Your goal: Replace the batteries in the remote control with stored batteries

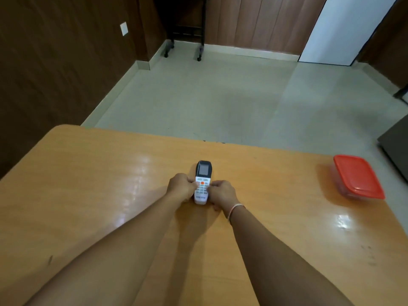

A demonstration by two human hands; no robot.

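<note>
A white remote control [202,182] with a dark screen and an orange button lies face up near the middle of the wooden table [88,173], screen end pointing away from me. My left hand [181,188] grips its left side with curled fingers. My right hand [221,193] grips its right side, a thin band on that wrist. A clear plastic box with a red lid [358,176] sits closed at the table's right edge; what is inside cannot be seen. The remote's back and battery cover are hidden.
The table's far edge runs just beyond the remote, with pale floor tiles [209,96] behind it. A dark wheeled stand [185,29] is by the far wall. A dark object [395,146] sits off the table at the right.
</note>
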